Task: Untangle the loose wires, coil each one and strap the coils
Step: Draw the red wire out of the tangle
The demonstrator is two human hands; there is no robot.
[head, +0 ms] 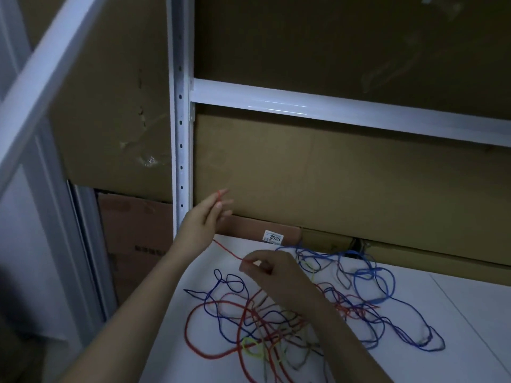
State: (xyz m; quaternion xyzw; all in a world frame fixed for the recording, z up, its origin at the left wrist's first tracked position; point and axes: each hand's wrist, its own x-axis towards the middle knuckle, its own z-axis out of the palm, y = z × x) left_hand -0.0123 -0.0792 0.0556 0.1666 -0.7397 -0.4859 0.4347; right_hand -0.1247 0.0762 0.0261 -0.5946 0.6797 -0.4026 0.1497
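A tangle of loose wires (290, 313) lies on a white shelf (456, 313): red, dark blue, lighter blue, grey and a yellow-green one (253, 346). A red wire (228, 251) runs taut between my hands. My left hand (206, 217) is raised at the back left and pinches the red wire's end at its fingertips. My right hand (265, 268) hovers over the tangle and pinches the same red wire between thumb and forefinger.
A white metal upright (181, 134) and crossbeam (331, 106) frame the shelf. Cardboard boxes (345, 183) stand behind it, one bearing a label reading 3055 (274, 237). Another white rail (36, 87) slants at the left.
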